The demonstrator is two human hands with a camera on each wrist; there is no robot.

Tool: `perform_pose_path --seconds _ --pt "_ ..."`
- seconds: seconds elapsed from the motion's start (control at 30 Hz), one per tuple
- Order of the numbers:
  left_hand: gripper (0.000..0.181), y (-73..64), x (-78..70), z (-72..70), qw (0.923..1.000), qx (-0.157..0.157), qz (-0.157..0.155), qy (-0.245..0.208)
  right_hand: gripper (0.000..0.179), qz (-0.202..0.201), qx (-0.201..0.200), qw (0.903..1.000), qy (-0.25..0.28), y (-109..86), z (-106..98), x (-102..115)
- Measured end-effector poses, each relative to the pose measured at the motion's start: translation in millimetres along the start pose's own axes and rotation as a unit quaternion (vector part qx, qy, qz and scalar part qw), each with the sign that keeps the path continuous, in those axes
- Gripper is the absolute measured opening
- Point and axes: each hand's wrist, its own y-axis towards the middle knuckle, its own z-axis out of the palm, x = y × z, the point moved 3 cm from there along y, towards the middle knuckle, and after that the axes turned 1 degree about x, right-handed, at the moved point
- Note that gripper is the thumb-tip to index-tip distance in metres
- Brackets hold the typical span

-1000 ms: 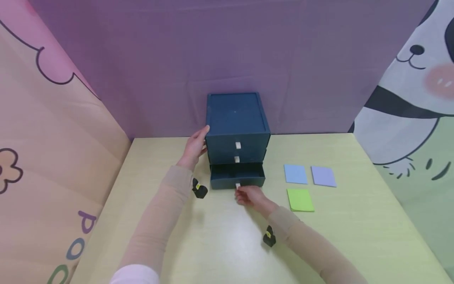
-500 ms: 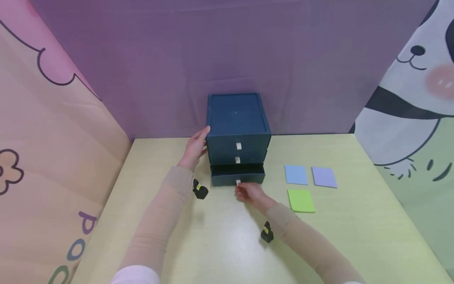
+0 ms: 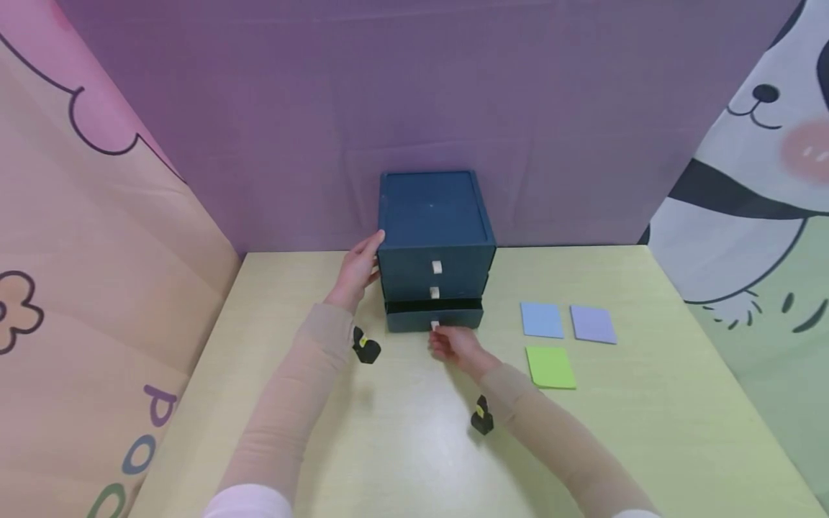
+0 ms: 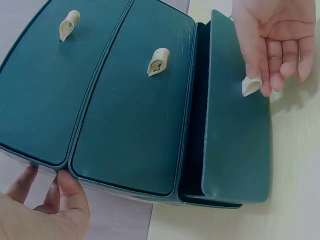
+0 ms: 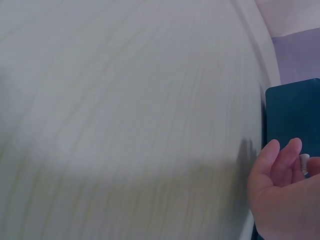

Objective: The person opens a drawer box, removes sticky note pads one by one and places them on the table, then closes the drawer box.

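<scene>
A dark blue three-drawer box (image 3: 435, 208) stands against the back wall. Its bottom drawer (image 3: 404, 321) sticks out part way, leaving a narrow dark gap behind its front. My right hand (image 3: 458, 348) pinches the small pale pull tab (image 4: 251, 85) of that drawer, thumb and finger at the tab, the other fingers loosely bent. On the box's left side, my left hand (image 3: 356, 272) rests with its fingertips, steadying contact near the front edge; the left wrist view shows these fingers (image 4: 72, 192) along the side. The upper two drawers are closed flush.
Right of the box lie a blue sticky-note pad (image 3: 542, 319), a purple one (image 3: 593, 324) and a green one (image 3: 550, 367). A purple cloth wall (image 3: 291, 144) is close behind the box. Printed cloth panels flank the pale table (image 3: 401, 446).
The bottom drawer has slid further into the box, and my right hand has moved forward with it at the tab. My left hand has stayed at the box's side.
</scene>
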Motion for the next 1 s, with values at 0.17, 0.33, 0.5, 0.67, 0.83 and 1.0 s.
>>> perform_pose_path --seconds 0.17,0.33,0.5,0.67,0.83,1.0 --pt "0.060 -0.6 -0.3 -0.3 1.0000 0.003 -0.002 0.004 0.030 0.005 -0.013 0.9999 -0.001 1.1 1.5 1.8" --pt "0.061 -1.1 -0.4 -0.4 0.9999 0.007 -0.003 0.010 0.029 0.004 -0.016 0.9999 0.005 3.8 2.9 3.3" --pt "0.060 -0.2 0.6 -0.4 0.9999 0.004 -0.001 0.009 0.030 -0.001 -0.008 0.9999 0.009 4.9 5.0 5.6" --pt "0.059 1.0 1.5 -0.6 1.0000 0.001 0.002 0.005 0.031 -0.004 -0.016 0.9998 0.010 7.5 6.6 7.0" --pt "0.060 1.9 2.0 -1.1 1.0000 0.003 0.003 0.007 0.032 -0.005 -0.025 0.9996 0.007 12.8 7.7 8.3" --pt "0.060 2.3 1.6 -0.7 1.0000 0.005 0.003 0.005 0.031 -0.009 -0.033 0.9994 0.006 13.7 9.4 12.7"
